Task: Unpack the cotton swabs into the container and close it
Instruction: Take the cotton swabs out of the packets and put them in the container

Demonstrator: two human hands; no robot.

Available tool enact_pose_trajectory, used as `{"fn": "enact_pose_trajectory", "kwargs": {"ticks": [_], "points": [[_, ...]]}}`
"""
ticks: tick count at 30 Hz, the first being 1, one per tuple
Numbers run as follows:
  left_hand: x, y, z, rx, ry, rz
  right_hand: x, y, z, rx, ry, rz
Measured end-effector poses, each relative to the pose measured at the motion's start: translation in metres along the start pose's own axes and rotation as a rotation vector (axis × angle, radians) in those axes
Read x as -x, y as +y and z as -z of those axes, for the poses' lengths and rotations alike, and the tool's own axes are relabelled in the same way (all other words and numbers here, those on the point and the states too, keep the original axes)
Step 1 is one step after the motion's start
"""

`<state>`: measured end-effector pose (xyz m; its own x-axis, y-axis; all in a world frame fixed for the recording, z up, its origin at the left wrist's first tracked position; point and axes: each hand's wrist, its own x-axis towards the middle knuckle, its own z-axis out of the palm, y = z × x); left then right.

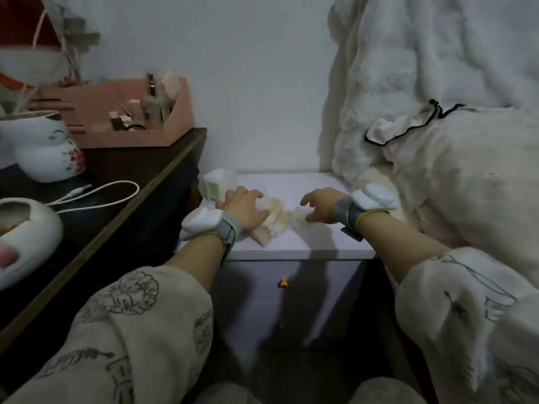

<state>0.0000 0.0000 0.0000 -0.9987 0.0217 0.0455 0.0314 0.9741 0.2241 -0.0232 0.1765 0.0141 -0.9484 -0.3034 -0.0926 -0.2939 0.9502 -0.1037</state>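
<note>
My left hand [244,207] rests with a loose, open grip on the packet of cotton swabs [271,223] lying on the pale desk [306,243]. At three o'clock of it, my right hand [319,207] hovers with fingers spread, fingertips touching the crinkled wrapper [299,218]. At eleven o'clock, beyond my left hand, the clear container [217,184] stands by the wall.

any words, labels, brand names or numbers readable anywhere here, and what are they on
None can be read.
Packs of cotton swabs: print, if any, too blurred.
Container: pale green patch, no legible text.
Bottles in the pink organizer: labels too small and blurred.
White ceramic pot: a painted face and red flowers, no words.
Sleeves: line drawings only.
</note>
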Motion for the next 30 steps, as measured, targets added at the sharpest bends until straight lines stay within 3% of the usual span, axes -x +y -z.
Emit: {"fn": "enact_pose_trajectory", "kwargs": {"ticks": [5,14,21,30], "points": [[-0.020,-0.010,-0.029,-0.081,-0.163,-0.020,-0.028,0.003,-0.024,0.068,-0.139,-0.052],[-0.033,-0.004,-0.048,-0.018,-0.083,-0.027,-0.043,0.019,-0.035,-0.296,0.195,-0.147],[-0.021,0.021,-0.053,0.492,0.273,0.044,-0.021,0.013,-0.042,-0.645,0.403,-0.139],[-0.013,0.035,-0.071,0.876,0.277,0.124,-0.004,0.011,-0.066,-0.705,0.528,-0.009]]}}
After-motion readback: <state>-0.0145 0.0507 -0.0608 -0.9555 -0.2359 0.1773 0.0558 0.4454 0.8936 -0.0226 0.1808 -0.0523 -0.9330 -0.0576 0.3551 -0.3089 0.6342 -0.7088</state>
